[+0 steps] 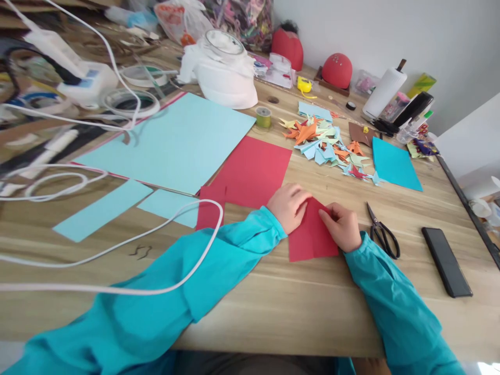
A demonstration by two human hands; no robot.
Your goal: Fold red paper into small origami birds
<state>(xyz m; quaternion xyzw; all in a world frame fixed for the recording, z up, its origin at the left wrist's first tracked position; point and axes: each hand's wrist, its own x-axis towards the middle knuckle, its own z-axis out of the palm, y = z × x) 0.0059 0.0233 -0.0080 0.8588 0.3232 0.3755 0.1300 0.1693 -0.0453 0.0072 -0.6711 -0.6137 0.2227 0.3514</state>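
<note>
A small red paper sheet [311, 237] lies on the wooden table [273, 302] in front of me. My left hand [289, 207] presses on its upper left part with fingers curled over the paper. On the sheet's right side, my right hand [342, 226] pinches a folded edge with closed fingers. Both arms wear teal sleeves. A larger red sheet [250, 174] lies just beyond my left hand.
Black scissors [383, 234] and a black phone [446, 261] lie to the right. A pile of folded coloured paper shapes [326, 146] sits further back, with a teal sheet [394, 164] beside it. A big light-blue sheet [175, 140] and white cables [117, 245] fill the left.
</note>
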